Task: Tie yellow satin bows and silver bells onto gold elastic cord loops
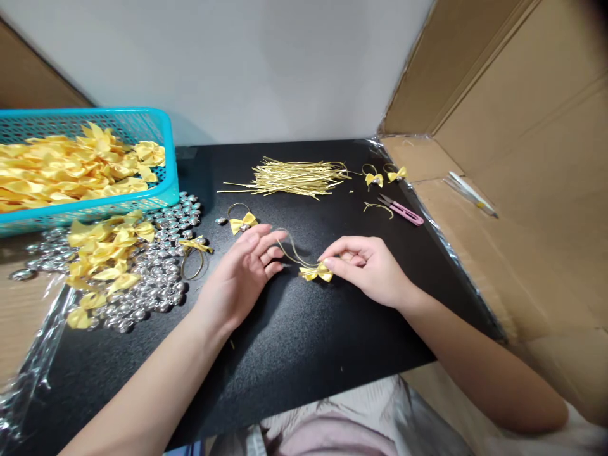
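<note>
A small yellow ribbon bow [310, 273] with a gold cord [295, 256] is pinched between the thumb and fingers of my right hand [368, 266], just above the black table. The cord curves up from the bow toward my left hand [244, 272]. That hand is turned palm inward with its fingers loosely apart, and the cord's far bend lies beside its fingertips. Whether the cord touches them I cannot tell. Behind my left hand lies another yellow bow [244, 223] with a cord loop and a silver bell-like bead.
A turquoise basket [173, 158] of yellow bows stands at left. Before it are silver beads [164, 278], loose bows [107, 253] and a looped bow [194, 247]. Gold cords [299, 177] lie at the back, with pink thread snips [403, 210], finished-looking bows [373, 180] and tweezers [470, 193] at right.
</note>
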The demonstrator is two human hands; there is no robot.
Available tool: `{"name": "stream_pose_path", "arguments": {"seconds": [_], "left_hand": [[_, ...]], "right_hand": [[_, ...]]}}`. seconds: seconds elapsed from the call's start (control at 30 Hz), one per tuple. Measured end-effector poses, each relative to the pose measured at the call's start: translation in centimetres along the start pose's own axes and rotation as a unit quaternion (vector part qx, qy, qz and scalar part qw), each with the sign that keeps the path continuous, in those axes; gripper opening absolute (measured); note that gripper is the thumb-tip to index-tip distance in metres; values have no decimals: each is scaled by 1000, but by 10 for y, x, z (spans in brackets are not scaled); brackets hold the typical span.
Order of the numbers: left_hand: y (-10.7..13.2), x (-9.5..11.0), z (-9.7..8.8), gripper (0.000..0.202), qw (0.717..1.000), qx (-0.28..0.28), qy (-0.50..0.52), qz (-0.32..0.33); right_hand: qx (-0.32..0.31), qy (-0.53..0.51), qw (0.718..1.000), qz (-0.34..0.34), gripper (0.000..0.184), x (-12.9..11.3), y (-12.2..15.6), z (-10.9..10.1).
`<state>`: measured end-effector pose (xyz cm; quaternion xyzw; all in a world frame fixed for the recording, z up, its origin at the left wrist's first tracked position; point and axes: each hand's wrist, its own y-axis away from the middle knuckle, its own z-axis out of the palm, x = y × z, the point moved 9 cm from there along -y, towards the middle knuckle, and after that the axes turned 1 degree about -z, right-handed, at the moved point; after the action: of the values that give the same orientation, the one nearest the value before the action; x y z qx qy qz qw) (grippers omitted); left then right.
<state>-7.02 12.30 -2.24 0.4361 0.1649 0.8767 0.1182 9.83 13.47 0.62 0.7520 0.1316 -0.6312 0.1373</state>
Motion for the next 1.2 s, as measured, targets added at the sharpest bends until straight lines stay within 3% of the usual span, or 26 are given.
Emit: {"name": "stream_pose_path", "arguments": {"seconds": [0.07, 0.2, 0.4, 0.5, 0.63, 0.83, 1.2], "left_hand": [[3, -4, 3, 44, 996, 0, -90, 10], [11, -19, 12, 48, 975, -44, -217, -31], [26, -48, 31, 47, 939, -189, -237, -162], [28, -54, 37, 47, 932, -227, -225, -172], [23, -49, 40, 52, 949, -220, -197, -107], [21, -34, 41, 26, 950, -188, -249, 9], [19, -36, 37, 20, 943, -149, -298, 7]], "right_hand": [[3, -4, 1000, -8, 17, -2, 0, 0], [7, -13, 1000, -28, 15, -6, 1, -1], [-3, -9, 997, -82, 13, -16, 6, 3], [-13, -3, 993, -116, 10, -21, 8, 6], [-16, 6, 990, -143, 9, -25, 11, 7], [-7, -33, 994, -102, 10, -20, 8, 5], [5, -66, 995, -70, 13, -13, 7, 1]]}}
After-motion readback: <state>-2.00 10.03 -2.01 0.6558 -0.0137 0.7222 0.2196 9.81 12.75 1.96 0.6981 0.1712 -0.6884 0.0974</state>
